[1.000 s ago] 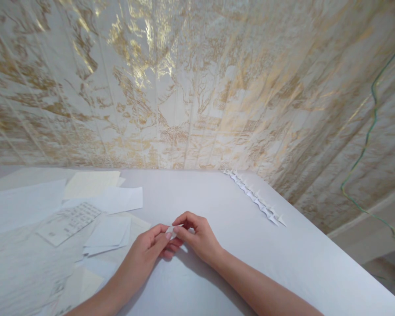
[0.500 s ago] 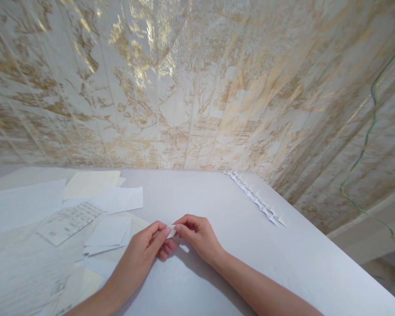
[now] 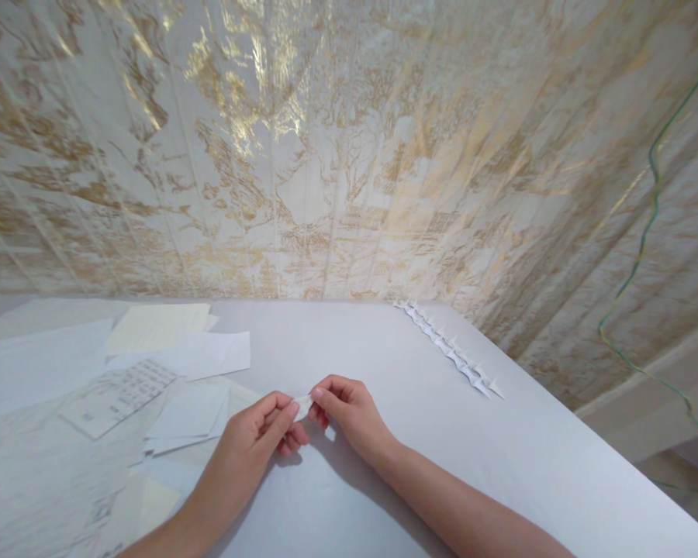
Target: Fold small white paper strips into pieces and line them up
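Observation:
A small folded piece of white paper (image 3: 303, 405) is pinched between both my hands, just above the white table (image 3: 384, 372). My left hand (image 3: 261, 430) grips it from the left with thumb and curled fingers. My right hand (image 3: 346, 411) pinches its right end with thumb and forefinger. Most of the paper piece is hidden by my fingers.
Loose white and cream sheets (image 3: 168, 353) and a printed sheet (image 3: 116, 395) are scattered on the left. A row of several small folded paper pieces (image 3: 450, 353) lies along the right table edge. A gold-patterned wall (image 3: 326, 155) stands behind, with a green cord (image 3: 645, 232) hanging at the right.
Both hands have drawn slightly closer together and moved a little up the table, fingers tightening on the paper piece. The sheets and the row of folded pieces have not moved.

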Demonstrator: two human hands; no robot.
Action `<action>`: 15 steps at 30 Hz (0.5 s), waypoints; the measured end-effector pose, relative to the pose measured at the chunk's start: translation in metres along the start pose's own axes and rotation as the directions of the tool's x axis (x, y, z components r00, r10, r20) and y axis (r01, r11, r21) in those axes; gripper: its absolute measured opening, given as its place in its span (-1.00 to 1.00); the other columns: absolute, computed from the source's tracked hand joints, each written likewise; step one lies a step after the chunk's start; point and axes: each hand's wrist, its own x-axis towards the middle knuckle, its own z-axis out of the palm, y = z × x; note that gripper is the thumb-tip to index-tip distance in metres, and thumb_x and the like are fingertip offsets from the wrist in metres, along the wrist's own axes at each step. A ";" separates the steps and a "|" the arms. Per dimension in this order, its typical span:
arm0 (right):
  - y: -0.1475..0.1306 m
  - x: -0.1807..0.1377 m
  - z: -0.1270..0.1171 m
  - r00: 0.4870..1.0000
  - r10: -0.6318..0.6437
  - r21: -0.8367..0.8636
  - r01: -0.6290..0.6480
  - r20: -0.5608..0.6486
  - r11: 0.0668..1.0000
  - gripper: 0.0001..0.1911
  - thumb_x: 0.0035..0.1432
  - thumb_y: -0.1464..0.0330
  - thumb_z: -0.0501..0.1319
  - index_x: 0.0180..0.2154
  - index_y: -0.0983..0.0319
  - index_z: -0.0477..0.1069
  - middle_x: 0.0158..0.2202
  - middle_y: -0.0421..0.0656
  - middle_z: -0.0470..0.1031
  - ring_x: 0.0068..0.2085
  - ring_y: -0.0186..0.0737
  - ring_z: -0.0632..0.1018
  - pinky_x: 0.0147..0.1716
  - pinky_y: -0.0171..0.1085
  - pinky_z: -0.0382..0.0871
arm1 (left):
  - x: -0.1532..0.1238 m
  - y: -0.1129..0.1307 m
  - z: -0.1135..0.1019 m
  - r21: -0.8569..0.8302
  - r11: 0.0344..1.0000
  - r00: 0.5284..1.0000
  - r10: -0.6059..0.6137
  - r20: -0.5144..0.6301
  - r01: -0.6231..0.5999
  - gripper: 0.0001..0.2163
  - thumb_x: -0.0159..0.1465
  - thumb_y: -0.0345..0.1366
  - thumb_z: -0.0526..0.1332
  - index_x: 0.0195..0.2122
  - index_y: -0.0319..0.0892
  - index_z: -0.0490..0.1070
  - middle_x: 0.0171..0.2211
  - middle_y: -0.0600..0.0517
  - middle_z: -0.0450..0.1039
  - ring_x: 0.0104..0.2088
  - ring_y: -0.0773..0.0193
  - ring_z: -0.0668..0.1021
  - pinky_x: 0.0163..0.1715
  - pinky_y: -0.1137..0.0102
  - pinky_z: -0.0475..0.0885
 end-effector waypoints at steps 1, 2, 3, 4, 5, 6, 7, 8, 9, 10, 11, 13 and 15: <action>-0.001 -0.001 0.000 1.000 -0.010 -0.002 0.010 -0.005 1.000 -0.52 0.04 -0.04 0.34 -0.48 0.26 0.40 -0.56 -0.20 0.44 -0.56 -0.38 0.34 -0.52 -0.34 0.24 | 0.000 0.000 0.000 0.002 1.000 1.000 -0.002 -0.002 0.002 -0.62 0.26 0.12 0.18 -0.42 -0.12 0.43 -0.52 0.07 0.56 -0.49 0.26 0.51 -0.37 0.36 0.41; -0.002 -0.001 0.001 1.000 -0.021 -0.008 0.021 -0.015 1.000 -0.53 0.05 -0.04 0.34 -0.46 0.25 0.39 -0.56 -0.23 0.41 -0.56 -0.39 0.34 -0.52 -0.35 0.24 | 0.000 0.000 0.000 0.004 1.000 1.000 -0.005 -0.005 0.005 -0.61 0.26 0.13 0.18 -0.42 -0.12 0.43 -0.52 0.07 0.56 -0.50 0.26 0.51 -0.39 0.36 0.41; -0.002 -0.002 0.002 0.999 -0.026 -0.019 0.025 -0.021 1.000 -0.54 0.04 -0.04 0.34 -0.43 0.24 0.40 -0.54 -0.25 0.39 -0.56 -0.40 0.33 -0.53 -0.35 0.24 | 0.000 0.000 0.001 0.005 1.000 1.000 -0.008 -0.007 0.008 -0.60 0.25 0.14 0.18 -0.42 -0.12 0.43 -0.52 0.07 0.56 -0.51 0.26 0.50 -0.40 0.36 0.40; -0.002 -0.003 0.002 1.000 -0.022 -0.035 0.021 -0.019 0.999 -0.54 0.03 -0.03 0.35 -0.40 0.23 0.40 -0.53 -0.27 0.37 -0.56 -0.40 0.33 -0.54 -0.36 0.24 | 0.000 0.000 0.001 0.007 1.000 1.000 -0.009 -0.007 0.010 -0.59 0.24 0.15 0.19 -0.43 -0.12 0.43 -0.53 0.06 0.55 -0.51 0.26 0.50 -0.41 0.36 0.40; -0.002 -0.003 0.003 1.000 -0.012 -0.057 0.011 -0.013 0.998 -0.55 0.01 -0.03 0.37 -0.38 0.23 0.40 -0.52 -0.29 0.36 -0.56 -0.41 0.32 -0.55 -0.37 0.25 | -0.001 -0.001 0.001 0.008 1.000 1.000 -0.011 -0.005 0.011 -0.58 0.24 0.16 0.19 -0.43 -0.12 0.44 -0.53 0.06 0.55 -0.50 0.25 0.50 -0.42 0.37 0.39; -0.001 -0.004 0.003 1.000 -0.001 -0.083 0.001 -0.004 0.997 -0.55 -0.01 -0.01 0.39 -0.37 0.23 0.39 -0.51 -0.30 0.35 -0.56 -0.41 0.32 -0.56 -0.37 0.24 | -0.001 -0.001 0.001 0.009 1.000 1.000 -0.011 -0.002 0.011 -0.58 0.23 0.17 0.19 -0.43 -0.12 0.44 -0.53 0.06 0.55 -0.49 0.25 0.51 -0.42 0.37 0.39; 0.000 -0.004 0.004 1.000 0.006 -0.108 -0.006 0.005 0.994 -0.55 -0.02 0.00 0.40 -0.39 0.23 0.39 -0.52 -0.31 0.33 -0.56 -0.42 0.31 -0.56 -0.38 0.22 | -0.001 -0.001 0.002 0.009 1.000 1.000 -0.013 0.001 0.013 -0.58 0.23 0.17 0.19 -0.43 -0.12 0.45 -0.53 0.06 0.55 -0.49 0.25 0.51 -0.43 0.38 0.39; 0.001 -0.003 0.004 1.000 0.008 -0.128 -0.007 0.012 0.992 -0.56 -0.02 0.01 0.40 -0.42 0.24 0.38 -0.55 -0.32 0.32 -0.57 -0.42 0.29 -0.57 -0.38 0.20 | -0.002 -0.001 0.002 0.010 1.000 1.000 -0.016 0.005 0.016 -0.58 0.23 0.17 0.19 -0.43 -0.12 0.45 -0.53 0.06 0.55 -0.49 0.25 0.51 -0.42 0.38 0.39; 0.001 -0.003 0.003 1.000 0.006 -0.141 -0.003 0.017 0.990 -0.57 0.00 0.02 0.39 -0.44 0.24 0.37 -0.58 -0.33 0.30 -0.57 -0.42 0.27 -0.57 -0.38 0.16 | -0.002 -0.002 0.001 0.009 1.000 1.000 -0.020 0.009 0.020 -0.58 0.23 0.16 0.19 -0.42 -0.12 0.45 -0.52 0.06 0.56 -0.50 0.26 0.50 -0.42 0.38 0.40; 0.002 -0.003 0.003 1.000 0.001 -0.144 0.002 0.021 0.990 -0.57 0.02 0.02 0.37 -0.47 0.25 0.36 -0.62 -0.33 0.28 -0.58 -0.43 0.26 -0.57 -0.38 0.13 | -0.002 -0.002 0.001 0.007 1.000 1.000 -0.025 0.014 0.024 -0.59 0.24 0.16 0.19 -0.41 -0.12 0.45 -0.51 0.06 0.57 -0.50 0.26 0.50 -0.42 0.38 0.40; 0.002 -0.002 0.002 1.000 -0.001 -0.140 0.004 0.023 0.990 -0.57 0.03 0.02 0.36 -0.49 0.25 0.35 -0.64 -0.34 0.27 -0.59 -0.43 0.25 -0.57 -0.37 0.11 | -0.002 -0.003 0.001 0.004 1.000 0.999 -0.030 0.021 0.030 -0.59 0.24 0.16 0.18 -0.40 -0.12 0.45 -0.49 0.05 0.58 -0.49 0.26 0.51 -0.41 0.38 0.41; 0.001 -0.002 0.001 1.000 0.003 -0.128 0.000 0.024 0.992 -0.57 0.03 0.03 0.35 -0.50 0.25 0.35 -0.66 -0.33 0.26 -0.60 -0.42 0.25 -0.57 -0.36 0.10 | 0.000 -0.004 0.001 -0.004 0.999 0.998 -0.045 0.042 0.045 -0.59 0.25 0.16 0.17 -0.37 -0.12 0.46 -0.46 0.03 0.61 -0.46 0.23 0.55 -0.41 0.37 0.44; 0.000 -0.002 0.001 1.000 0.009 -0.127 -0.007 0.017 0.992 -0.58 0.01 0.04 0.36 -0.51 0.25 0.36 -0.66 -0.33 0.27 -0.60 -0.42 0.25 -0.57 -0.35 0.09 | 0.001 -0.006 0.001 -0.007 0.998 0.996 -0.065 0.061 0.065 -0.58 0.23 0.16 0.20 -0.35 -0.14 0.49 -0.45 0.00 0.63 -0.42 0.19 0.59 -0.42 0.37 0.45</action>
